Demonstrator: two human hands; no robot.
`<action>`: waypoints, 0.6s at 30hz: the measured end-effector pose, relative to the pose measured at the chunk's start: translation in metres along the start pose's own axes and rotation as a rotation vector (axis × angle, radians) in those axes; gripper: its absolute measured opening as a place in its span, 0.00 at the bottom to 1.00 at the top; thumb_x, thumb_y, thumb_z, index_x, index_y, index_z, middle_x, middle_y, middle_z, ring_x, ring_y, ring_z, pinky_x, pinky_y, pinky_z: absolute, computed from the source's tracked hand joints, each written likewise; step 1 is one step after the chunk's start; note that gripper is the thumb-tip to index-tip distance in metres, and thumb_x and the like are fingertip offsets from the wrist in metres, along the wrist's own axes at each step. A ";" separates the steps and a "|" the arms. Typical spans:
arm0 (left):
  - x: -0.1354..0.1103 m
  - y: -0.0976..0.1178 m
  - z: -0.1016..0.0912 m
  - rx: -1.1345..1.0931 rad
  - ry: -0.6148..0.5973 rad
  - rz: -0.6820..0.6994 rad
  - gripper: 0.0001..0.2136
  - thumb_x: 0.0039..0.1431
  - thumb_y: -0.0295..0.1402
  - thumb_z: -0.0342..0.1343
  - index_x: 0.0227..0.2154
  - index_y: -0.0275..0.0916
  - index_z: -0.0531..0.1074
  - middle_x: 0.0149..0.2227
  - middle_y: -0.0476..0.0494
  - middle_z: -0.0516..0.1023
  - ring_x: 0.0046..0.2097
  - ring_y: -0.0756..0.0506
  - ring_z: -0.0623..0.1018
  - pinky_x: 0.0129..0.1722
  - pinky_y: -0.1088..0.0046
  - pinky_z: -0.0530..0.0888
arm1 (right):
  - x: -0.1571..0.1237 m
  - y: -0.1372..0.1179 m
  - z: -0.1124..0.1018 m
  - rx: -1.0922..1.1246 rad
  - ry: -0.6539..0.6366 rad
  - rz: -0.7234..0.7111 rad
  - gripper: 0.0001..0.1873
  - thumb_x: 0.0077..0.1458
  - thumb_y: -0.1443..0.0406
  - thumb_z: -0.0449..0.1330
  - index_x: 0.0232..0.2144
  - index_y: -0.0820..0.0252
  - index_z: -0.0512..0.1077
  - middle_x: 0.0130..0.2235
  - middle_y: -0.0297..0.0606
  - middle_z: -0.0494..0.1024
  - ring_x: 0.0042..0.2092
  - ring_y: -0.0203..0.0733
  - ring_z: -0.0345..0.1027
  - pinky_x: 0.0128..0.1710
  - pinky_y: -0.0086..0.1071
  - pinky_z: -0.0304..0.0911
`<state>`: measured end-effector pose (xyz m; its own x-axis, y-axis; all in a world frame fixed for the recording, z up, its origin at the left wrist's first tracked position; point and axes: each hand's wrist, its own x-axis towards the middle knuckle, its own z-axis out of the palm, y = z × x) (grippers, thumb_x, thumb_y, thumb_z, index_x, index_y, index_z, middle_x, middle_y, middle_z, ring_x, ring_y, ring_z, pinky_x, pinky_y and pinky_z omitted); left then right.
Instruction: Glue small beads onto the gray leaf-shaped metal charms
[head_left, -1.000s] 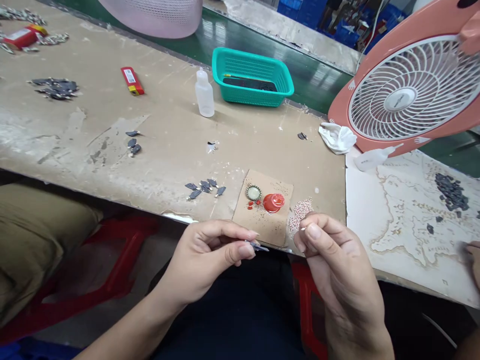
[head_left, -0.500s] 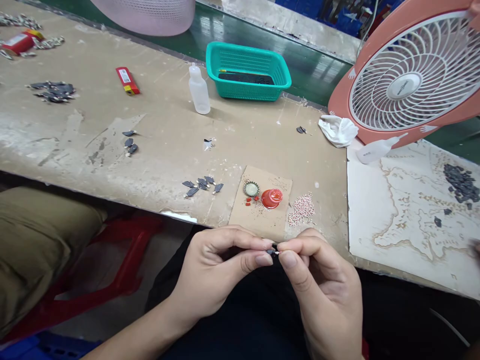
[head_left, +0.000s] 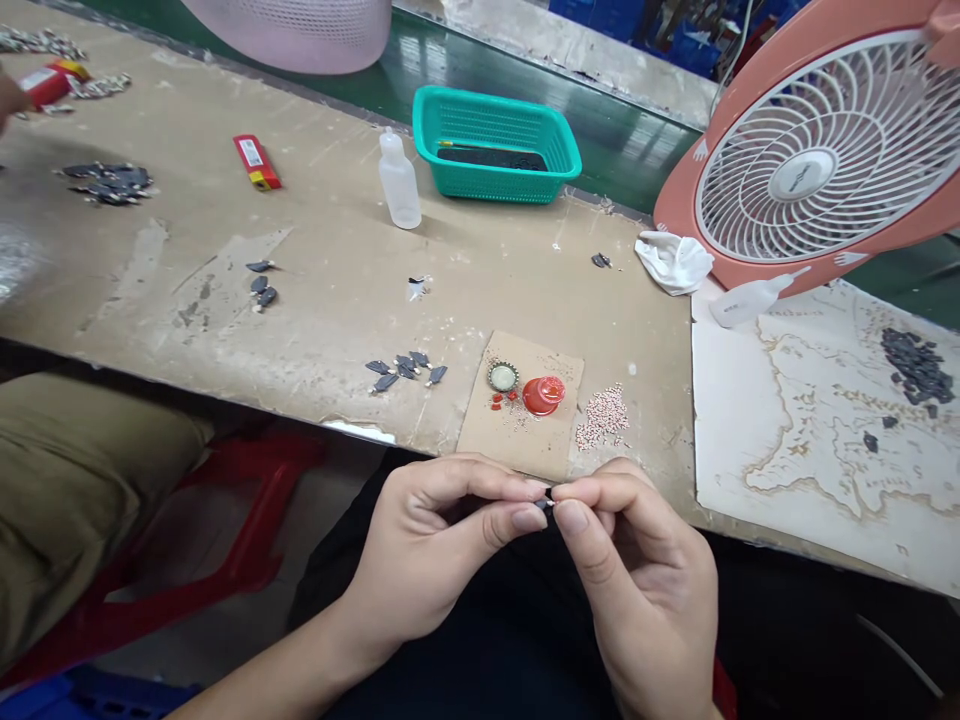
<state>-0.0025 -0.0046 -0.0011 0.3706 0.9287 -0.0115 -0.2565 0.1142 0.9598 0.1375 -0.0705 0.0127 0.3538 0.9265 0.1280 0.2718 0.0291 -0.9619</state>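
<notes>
Small dark piece between left-hand grip and right-hand grip

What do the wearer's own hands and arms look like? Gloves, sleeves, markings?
Both the left hand and right hand are bare: no gloves, rings or watch visible. The left forearm shows no sleeve; little of the right one is in view. No cables or markings seen. Dark clothing covers the lap.
</notes>
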 end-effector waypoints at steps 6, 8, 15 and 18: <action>-0.002 0.001 0.001 0.020 0.001 0.020 0.14 0.50 0.19 0.68 0.30 0.49 0.84 0.32 0.54 0.85 0.34 0.51 0.84 0.37 0.86 0.81 | 0.000 -0.001 -0.001 -0.014 -0.018 0.002 0.04 0.60 0.65 0.62 0.33 0.53 0.76 0.28 0.30 0.72 0.28 0.34 0.66 0.26 0.28 0.61; -0.003 0.001 0.001 0.035 0.006 0.036 0.14 0.50 0.19 0.68 0.30 0.49 0.84 0.32 0.54 0.85 0.34 0.51 0.84 0.36 0.86 0.81 | 0.000 -0.001 -0.002 -0.020 -0.028 -0.001 0.04 0.60 0.65 0.62 0.32 0.53 0.76 0.28 0.30 0.72 0.28 0.34 0.66 0.26 0.28 0.62; -0.005 0.000 0.001 0.124 0.001 0.144 0.13 0.49 0.17 0.68 0.30 0.45 0.84 0.31 0.51 0.85 0.32 0.51 0.83 0.34 0.84 0.81 | -0.001 -0.001 -0.003 -0.043 -0.062 0.004 0.04 0.60 0.65 0.62 0.32 0.53 0.77 0.28 0.31 0.73 0.28 0.34 0.67 0.26 0.28 0.61; -0.005 -0.001 0.000 0.159 -0.017 0.234 0.12 0.50 0.16 0.67 0.29 0.41 0.84 0.30 0.49 0.85 0.31 0.51 0.83 0.33 0.83 0.81 | -0.001 0.000 -0.004 -0.031 -0.078 0.025 0.05 0.61 0.64 0.62 0.32 0.54 0.77 0.28 0.32 0.74 0.28 0.35 0.66 0.26 0.29 0.61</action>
<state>-0.0043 -0.0094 -0.0018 0.3334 0.9170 0.2190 -0.1942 -0.1605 0.9677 0.1409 -0.0724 0.0131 0.2906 0.9531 0.0842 0.2918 -0.0045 -0.9565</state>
